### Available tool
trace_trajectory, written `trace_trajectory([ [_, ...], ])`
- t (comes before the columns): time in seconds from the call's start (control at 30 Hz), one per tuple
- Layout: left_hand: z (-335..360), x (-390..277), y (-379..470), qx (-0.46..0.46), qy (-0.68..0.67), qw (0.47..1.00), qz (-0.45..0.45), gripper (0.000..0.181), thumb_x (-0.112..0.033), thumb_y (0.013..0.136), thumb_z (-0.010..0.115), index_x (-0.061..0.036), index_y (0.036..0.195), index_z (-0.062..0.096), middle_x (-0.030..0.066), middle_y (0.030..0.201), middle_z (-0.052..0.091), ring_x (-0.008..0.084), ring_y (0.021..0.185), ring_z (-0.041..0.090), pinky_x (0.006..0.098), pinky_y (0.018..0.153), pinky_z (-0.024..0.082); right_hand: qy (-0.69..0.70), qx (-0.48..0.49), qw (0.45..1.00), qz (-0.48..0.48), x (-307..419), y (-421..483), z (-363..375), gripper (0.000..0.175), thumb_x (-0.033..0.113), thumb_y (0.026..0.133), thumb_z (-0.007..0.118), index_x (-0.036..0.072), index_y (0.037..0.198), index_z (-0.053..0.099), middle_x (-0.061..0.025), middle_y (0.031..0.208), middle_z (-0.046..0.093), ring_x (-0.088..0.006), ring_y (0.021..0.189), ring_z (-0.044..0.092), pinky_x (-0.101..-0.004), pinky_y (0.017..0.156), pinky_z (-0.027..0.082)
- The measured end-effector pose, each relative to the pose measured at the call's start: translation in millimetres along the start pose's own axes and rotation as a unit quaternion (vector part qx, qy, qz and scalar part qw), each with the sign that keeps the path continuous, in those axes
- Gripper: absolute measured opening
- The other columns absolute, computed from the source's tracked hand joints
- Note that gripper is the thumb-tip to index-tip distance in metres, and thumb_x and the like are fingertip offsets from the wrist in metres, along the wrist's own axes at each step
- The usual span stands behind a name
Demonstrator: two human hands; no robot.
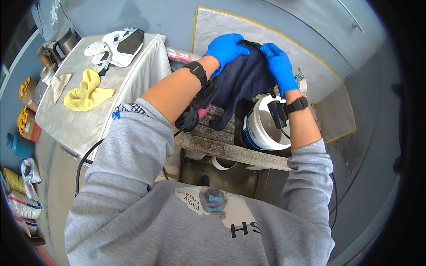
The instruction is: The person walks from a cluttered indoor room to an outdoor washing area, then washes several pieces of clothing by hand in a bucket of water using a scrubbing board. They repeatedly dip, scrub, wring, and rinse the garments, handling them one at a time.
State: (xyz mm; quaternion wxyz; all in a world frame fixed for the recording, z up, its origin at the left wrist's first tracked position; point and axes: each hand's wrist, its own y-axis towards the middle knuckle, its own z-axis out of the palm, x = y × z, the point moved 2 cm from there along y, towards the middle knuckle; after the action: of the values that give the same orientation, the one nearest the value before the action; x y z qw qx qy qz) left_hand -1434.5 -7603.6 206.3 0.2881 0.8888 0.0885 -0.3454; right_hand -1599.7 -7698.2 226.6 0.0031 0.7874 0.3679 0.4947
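A dark navy cloth or garment [244, 73] hangs between my two hands, its lower end trailing onto a worn slatted bench [219, 128]. My left hand [226, 50], in a blue glove, pinches its upper left part. At its upper right edge, where a bit of yellow shows, my gloved right hand [278, 65] holds it with the fingertips. Below my right wrist stands a white plastic bucket [254, 128]; part of its inside is hidden by the wrist device. Dark and pink items [188, 119] lie on the bench under my left forearm.
To the left, a covered table [50, 116] bears a yellow cloth [88, 93], a white and dark fabric item [124, 50] and a small stained cloth [61, 85]. A metal kettle [66, 43] stands behind. A tap [299, 74] is beyond the bucket. Boxes [31, 128] stand far left.
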Motion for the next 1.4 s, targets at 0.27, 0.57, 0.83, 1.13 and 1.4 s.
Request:
trace_trajectory([
  [0.27,9.0,26.6,-74.3,-0.056,0.054,0.984,0.162,0.023,-0.015,0.080,0.063,-0.0175,0.103,0.067,0.0088,0.098,0.063,0.0326,0.093,0.062,0.0411,0.077,0.051,0.105,0.166,0.979,0.046,-18.9,-71.6,4.9,0.034,0.025,0.091,0.066,0.007,0.120,0.064,-0.0082,0.103,0.069,-0.0145,0.090,0.061,-0.0269,0.085,0.048],
  [0.57,51.5,132.3,-247.3,0.255,0.172,0.942,0.137,0.031,0.003,0.070,0.057,-0.0182,0.087,0.072,0.0061,0.094,0.065,0.0295,0.088,0.061,0.0394,0.078,0.049,-0.387,0.166,0.905,0.058,-160.9,-184.6,1.8,0.059,0.043,0.078,0.068,0.015,0.129,0.058,-0.0177,0.107,0.067,-0.0328,0.093,0.066,-0.0403,0.083,0.052],
  [0.83,75.2,95.7,-224.9,0.203,0.100,0.973,0.047,0.039,0.002,0.071,0.054,-0.0243,0.092,0.074,0.0085,0.088,0.062,0.0309,0.083,0.060,0.0417,0.075,0.048,-0.408,0.197,0.872,0.184,-211.7,-165.3,19.3,0.055,0.051,0.072,0.068,0.008,0.105,0.070,-0.0201,0.098,0.068,-0.0369,0.093,0.065,-0.0417,0.085,0.051],
  [1.13,167.3,50.3,-185.2,0.319,-0.161,0.917,-0.179,0.042,-0.023,0.095,0.055,-0.0105,0.135,0.051,0.0087,0.124,0.061,0.0195,0.109,0.060,0.0327,0.092,0.048,-0.289,0.295,0.900,0.136,-236.3,-148.1,-9.5,0.050,0.050,0.072,0.074,0.001,0.086,0.073,-0.0223,0.083,0.068,-0.0383,0.081,0.065,-0.0440,0.077,0.051],
  [1.4,295.9,61.6,-160.7,0.310,-0.337,0.750,-0.477,0.067,-0.045,0.093,0.055,-0.0103,0.146,0.034,0.0161,0.142,0.043,0.0368,0.119,0.052,0.0463,0.094,0.047,-0.288,0.308,0.902,0.090,-245.2,-169.1,-59.5,0.045,0.049,0.076,0.071,0.004,0.082,0.073,-0.0207,0.076,0.066,-0.0374,0.071,0.065,-0.0444,0.068,0.052],
])
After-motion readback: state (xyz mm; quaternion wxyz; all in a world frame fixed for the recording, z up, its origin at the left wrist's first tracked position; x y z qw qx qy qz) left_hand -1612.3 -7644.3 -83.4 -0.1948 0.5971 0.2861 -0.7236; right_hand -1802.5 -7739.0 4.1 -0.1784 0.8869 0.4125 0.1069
